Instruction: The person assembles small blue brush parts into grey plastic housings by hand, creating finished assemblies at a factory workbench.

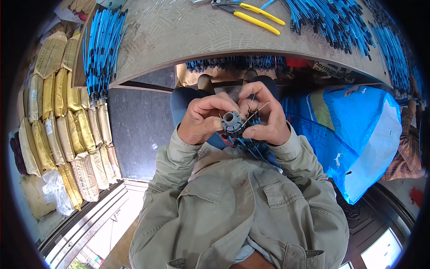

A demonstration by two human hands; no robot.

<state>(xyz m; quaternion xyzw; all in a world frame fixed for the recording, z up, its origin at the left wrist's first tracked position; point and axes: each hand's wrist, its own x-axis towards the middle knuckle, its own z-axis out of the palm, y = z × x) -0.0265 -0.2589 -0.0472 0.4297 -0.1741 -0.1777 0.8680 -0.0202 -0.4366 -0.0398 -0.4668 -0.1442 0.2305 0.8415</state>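
A grey notched plastic hub (231, 118) with a round hole sits upright between my hands, above my lap. My left hand (204, 117) grips its left side, thumb and fingers closed around the edge. On the other side, my right hand (268, 117) has its thumb and fingers bent in around a thin metal wire (259, 109) and the black ends beside the hub. A second wire sticks up past those fingers. Blue and black thin ribs (251, 145) hang from the hub toward my lap. My fingers hide where the wires meet the hub.
Ahead is a worn table (179, 33) with yellow-handled pliers (257, 18) and heaps of blue ribs (329, 22). Another rib bundle (104, 49) overhangs its left end. Filled sacks (67, 130) are stacked at left. A large blue plastic bag (345, 134) stands at my right.
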